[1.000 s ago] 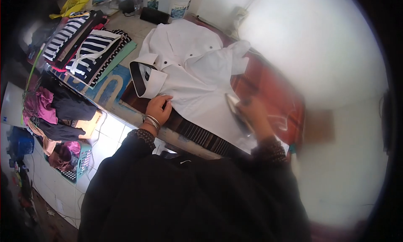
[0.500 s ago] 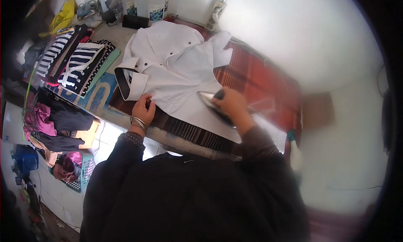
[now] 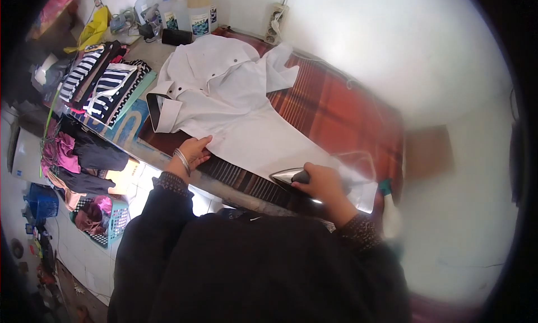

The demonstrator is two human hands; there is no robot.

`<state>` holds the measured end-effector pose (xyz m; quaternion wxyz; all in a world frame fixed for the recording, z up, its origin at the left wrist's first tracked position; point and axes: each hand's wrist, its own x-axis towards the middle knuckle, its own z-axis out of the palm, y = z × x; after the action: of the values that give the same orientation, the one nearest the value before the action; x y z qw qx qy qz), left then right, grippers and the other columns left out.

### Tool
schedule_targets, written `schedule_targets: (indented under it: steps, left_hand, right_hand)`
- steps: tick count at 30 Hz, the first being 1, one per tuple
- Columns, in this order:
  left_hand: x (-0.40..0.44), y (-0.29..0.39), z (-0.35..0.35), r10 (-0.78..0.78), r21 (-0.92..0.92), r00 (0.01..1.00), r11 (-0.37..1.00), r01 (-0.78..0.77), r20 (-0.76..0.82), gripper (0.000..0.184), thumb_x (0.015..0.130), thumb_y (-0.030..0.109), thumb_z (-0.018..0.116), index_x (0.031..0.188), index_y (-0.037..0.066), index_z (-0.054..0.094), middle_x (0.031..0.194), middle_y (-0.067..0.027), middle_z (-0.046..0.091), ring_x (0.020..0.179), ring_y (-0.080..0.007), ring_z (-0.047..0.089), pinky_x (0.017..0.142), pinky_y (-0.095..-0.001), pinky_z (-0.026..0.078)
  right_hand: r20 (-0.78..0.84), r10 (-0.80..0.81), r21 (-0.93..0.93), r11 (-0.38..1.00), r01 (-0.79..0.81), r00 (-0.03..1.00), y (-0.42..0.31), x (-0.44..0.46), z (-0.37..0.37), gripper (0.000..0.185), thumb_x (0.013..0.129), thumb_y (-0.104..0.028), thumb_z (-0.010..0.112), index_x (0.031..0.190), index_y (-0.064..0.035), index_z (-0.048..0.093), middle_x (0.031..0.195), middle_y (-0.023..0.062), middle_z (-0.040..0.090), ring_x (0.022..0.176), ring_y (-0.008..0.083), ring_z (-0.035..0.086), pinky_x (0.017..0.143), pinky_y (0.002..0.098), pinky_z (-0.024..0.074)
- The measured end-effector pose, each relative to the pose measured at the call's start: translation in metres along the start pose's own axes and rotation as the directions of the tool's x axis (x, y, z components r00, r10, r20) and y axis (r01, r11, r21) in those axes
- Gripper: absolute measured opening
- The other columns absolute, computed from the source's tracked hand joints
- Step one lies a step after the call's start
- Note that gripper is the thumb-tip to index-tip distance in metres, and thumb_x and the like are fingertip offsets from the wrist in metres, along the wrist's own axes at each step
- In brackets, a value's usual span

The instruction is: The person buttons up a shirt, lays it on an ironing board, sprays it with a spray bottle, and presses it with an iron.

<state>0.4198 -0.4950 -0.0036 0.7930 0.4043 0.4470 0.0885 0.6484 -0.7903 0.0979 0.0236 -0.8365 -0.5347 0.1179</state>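
Note:
A white shirt (image 3: pixel 241 127) with dark buttons lies spread on a red and brown striped cloth (image 3: pixel 336 104), its collar with a dark inner side at the left. My right hand (image 3: pixel 322 184) is closed round the dark handle of an iron (image 3: pixel 288 176), which rests on the shirt near its front edge, tip pointing left. At the shirt's near left edge, my left hand (image 3: pixel 195 150) pinches the fabric between thumb and fingers. Bracelets circle the left wrist.
Folded striped clothes (image 3: pixel 109 87) are stacked at the left. Bottles (image 3: pixel 199 17) and a black box (image 3: pixel 176 37) stand behind. A socket strip (image 3: pixel 274 23) hangs on the wall. A basket (image 3: pixel 117 219) with clothes is at lower left, a bottle with a green top (image 3: pixel 389 214) at right.
The iron has moved over the shirt, first up and left, then down toward the front edge. My left hand has shifted along the near edge, and the camera view has turned.

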Motion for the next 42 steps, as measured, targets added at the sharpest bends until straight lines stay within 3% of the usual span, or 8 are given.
schedule_targets:
  steps: [4, 7, 10, 12, 23, 31, 38, 42]
  left_hand:
    - [-0.001, -0.010, 0.023, 0.198, 0.116, 0.979, 0.975, -0.190, -0.056, 0.037, 0.084, 0.022, 0.064, 0.112, 0.003, 0.049, 0.103, -0.0094, 0.061, 0.095, -0.0233, 0.061, 0.083, -0.0368, 0.048]
    - [0.010, -0.021, 0.020, 0.124, -0.200, 0.990, 0.970, -0.136, -0.073, 0.035, 0.084, 0.018, 0.063, 0.112, 0.003, 0.049, 0.105, -0.0100, 0.061, 0.096, -0.0247, 0.060, 0.088, -0.0395, 0.047]
    - [0.004, -0.020, 0.021, 0.254, 0.075, 0.965, 0.966, -0.249, -0.066, 0.034, 0.084, 0.014, 0.060, 0.114, 0.003, 0.048, 0.107, -0.0112, 0.060, 0.097, -0.0247, 0.060, 0.088, -0.0398, 0.046]
    - [0.000, -0.014, 0.025, 0.077, -0.318, 0.997, 0.945, -0.082, -0.029, 0.032, 0.086, 0.011, 0.057, 0.115, 0.002, 0.048, 0.110, -0.0122, 0.059, 0.098, -0.0251, 0.060, 0.091, -0.0415, 0.045]
    - [0.002, -0.023, 0.039, 0.178, -0.368, 0.961, 0.896, -0.248, -0.213, 0.033, 0.085, 0.001, 0.047, 0.117, -0.005, 0.044, 0.112, -0.0168, 0.057, 0.099, -0.0295, 0.060, 0.082, -0.0413, 0.053]
    - [0.001, -0.005, 0.033, 0.114, -0.690, 0.987, 0.724, -0.005, 0.113, 0.032, 0.090, 0.010, 0.043, 0.118, -0.004, 0.044, 0.114, -0.0156, 0.057, 0.102, -0.0287, 0.059, 0.088, -0.0417, 0.050]
    - [0.030, -0.016, 0.016, 0.138, -0.584, 0.990, 0.802, -0.127, -0.027, 0.031, 0.088, 0.006, 0.047, 0.118, -0.003, 0.046, 0.111, -0.0158, 0.058, 0.101, -0.0305, 0.059, 0.087, -0.0406, 0.051]
    - [0.011, -0.009, 0.018, 0.217, -0.281, 0.961, 0.924, -0.259, -0.172, 0.030, 0.085, 0.005, 0.050, 0.113, -0.004, 0.049, 0.108, -0.0169, 0.059, 0.094, -0.0311, 0.061, 0.079, -0.0387, 0.052]
  right_hand:
    - [-0.152, 0.058, 0.036, 0.998, -0.054, 0.987, 0.001, 0.011, 0.004, 0.044, 0.070, -0.047, 0.069, 0.086, -0.0080, 0.057, 0.080, 0.0136, 0.063, 0.077, 0.0328, 0.061, 0.068, 0.0433, 0.0457]
    - [-0.190, 0.042, 0.012, 0.999, -0.040, 0.981, 0.001, 0.025, 0.004, 0.043, 0.070, -0.046, 0.069, 0.086, -0.0082, 0.056, 0.081, 0.0130, 0.063, 0.077, 0.0325, 0.061, 0.068, 0.0428, 0.0463]
    - [-0.179, 0.001, 0.017, 1.000, 0.002, 0.984, -0.003, 0.043, -0.002, 0.043, 0.071, -0.046, 0.069, 0.088, -0.0084, 0.056, 0.083, 0.0121, 0.064, 0.079, 0.0317, 0.062, 0.069, 0.0424, 0.0468]
    - [-0.178, -0.008, 0.012, 1.000, 0.011, 0.984, -0.007, 0.060, -0.005, 0.042, 0.071, -0.045, 0.068, 0.089, -0.0086, 0.056, 0.084, 0.0121, 0.064, 0.081, 0.0314, 0.062, 0.069, 0.0423, 0.0469]
    - [-0.198, 0.171, 0.048, 0.985, -0.165, 0.965, -0.012, 0.153, -0.014, 0.047, 0.071, -0.047, 0.064, 0.100, -0.0103, 0.058, 0.098, 0.0133, 0.064, 0.092, 0.0315, 0.061, 0.078, 0.0423, 0.0474]
    - [-0.259, 0.015, -0.002, 1.000, -0.016, 0.966, -0.020, 0.159, -0.014, 0.044, 0.069, -0.045, 0.067, 0.094, -0.0105, 0.060, 0.085, 0.0109, 0.066, 0.083, 0.0300, 0.063, 0.072, 0.0409, 0.0480]
    - [-0.227, -0.197, -0.096, 0.979, 0.179, 0.954, -0.024, 0.166, -0.019, 0.038, 0.068, -0.044, 0.067, 0.085, -0.0105, 0.061, 0.079, 0.0100, 0.065, 0.077, 0.0289, 0.063, 0.069, 0.0411, 0.0478]
    - [-0.184, -0.263, -0.143, 0.961, 0.238, 0.947, -0.040, 0.179, -0.018, 0.039, 0.067, -0.045, 0.068, 0.083, -0.0102, 0.060, 0.076, 0.0097, 0.064, 0.076, 0.0285, 0.063, 0.067, 0.0411, 0.0477]
